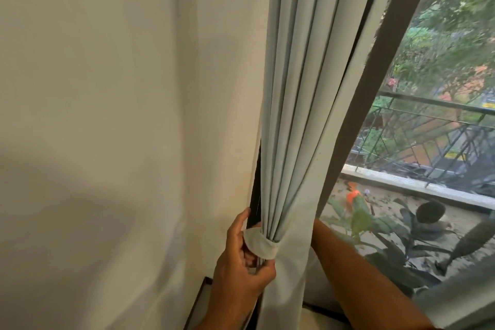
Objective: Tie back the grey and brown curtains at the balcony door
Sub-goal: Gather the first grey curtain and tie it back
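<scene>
Wall [107, 115]: plain cream surface filling the nine o'clock side of my view. No hook or fixing for the tie shows on it; I judge it sits behind the gathered cloth, against the dark door frame [254, 182], but I cannot confirm that.

My left hand [242, 257], at about six o'clock: thumb raised along the frame edge, fingers curled round the outer end of the tie-back band [261, 241]. It grips the band where it wraps round the left of the bundle, so as to draw the loop snug and hold that end toward the frame.

Grey curtain [300, 88]: hangs from twelve o'clock down to the band, pleats drawn together into a narrow waist just right of my left hand, then falling loose below. The band is the same pale fabric and circles the front of the bundle. The curtain is therefore gathered, though whether the band is fastened cannot be told.

My right forearm [356, 270], at five o'clock, passes behind the curtain. The right hand itself is hidden by the cloth; I cannot tell whether it is open or gripping anything. Its position suggests it is feeding the far end of the band round the back.

Brown curtain: not identified in this view.

Balcony railing [428, 126] and potted plants [388, 225] show through the glass at three o'clock.
</scene>
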